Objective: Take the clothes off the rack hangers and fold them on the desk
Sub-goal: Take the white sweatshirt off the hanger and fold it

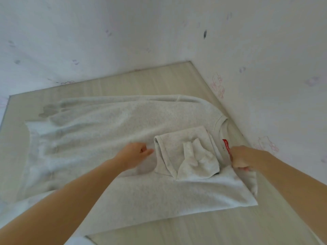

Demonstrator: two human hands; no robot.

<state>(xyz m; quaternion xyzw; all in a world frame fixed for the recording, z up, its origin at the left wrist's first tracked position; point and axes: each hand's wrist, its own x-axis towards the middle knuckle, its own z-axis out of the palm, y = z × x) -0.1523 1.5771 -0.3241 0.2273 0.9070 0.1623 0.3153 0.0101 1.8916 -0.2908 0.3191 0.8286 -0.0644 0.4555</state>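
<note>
Right hand (242,159): fingertips tucked under a fold of the grey sweatshirt (106,131), so the grip itself is hidden. Red neck label (226,145): lettering too small to read; its lower end is covered by the hand. Sweatshirt hem runs out of frame at lower left. Both forearms are cut by the bottom and right edges. Desk (159,80): near edge out of frame, middle covered by cloth. Wall (159,23) markings at upper left and right are blurred, shapes unclear.
</note>
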